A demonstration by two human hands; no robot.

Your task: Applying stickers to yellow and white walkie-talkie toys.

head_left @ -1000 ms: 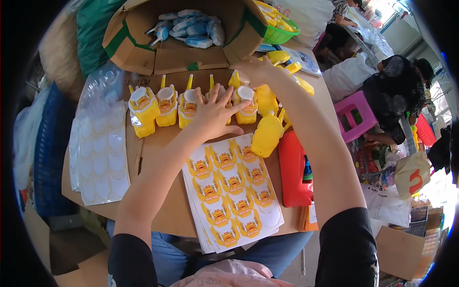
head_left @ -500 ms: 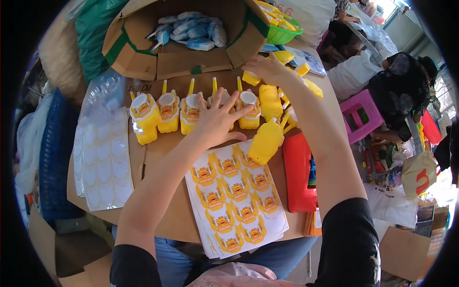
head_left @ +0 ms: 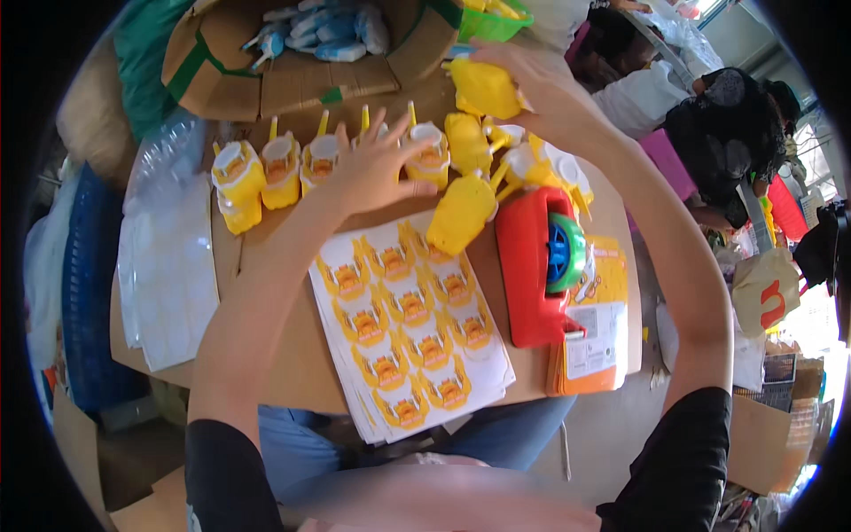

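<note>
My left hand [head_left: 372, 173] lies with fingers spread over a row of yellow bottle-shaped plastic toys [head_left: 238, 186], each with a thin upright stem at the back. Its fingers partly hide the toys in the middle of the row. At the far right, my right hand [head_left: 527, 80] is closed round the end of another yellow bottle-shaped toy [head_left: 484, 89], held above the others; the fingertips are partly hidden. Several loose yellow toys [head_left: 463, 215] lie between the row and the red tape dispenser [head_left: 523, 275]. Sheets of yellow-and-orange stickers [head_left: 409, 306] overlap their lower end.
An open cardboard box [head_left: 301, 89] with blue-and-white items stands at the back, beside a green basket [head_left: 496, 25]. White sheets [head_left: 173, 275] in clear plastic lie left, near a blue crate [head_left: 89, 293]. Orange printed packets [head_left: 598, 328] sit under the dispenser's side. People sit beyond, right.
My right hand has lifted a yellow toy, and its forearm has swung right, uncovering the tape dispenser and packets. The left hand stays spread over the row. The whole view has shifted.
</note>
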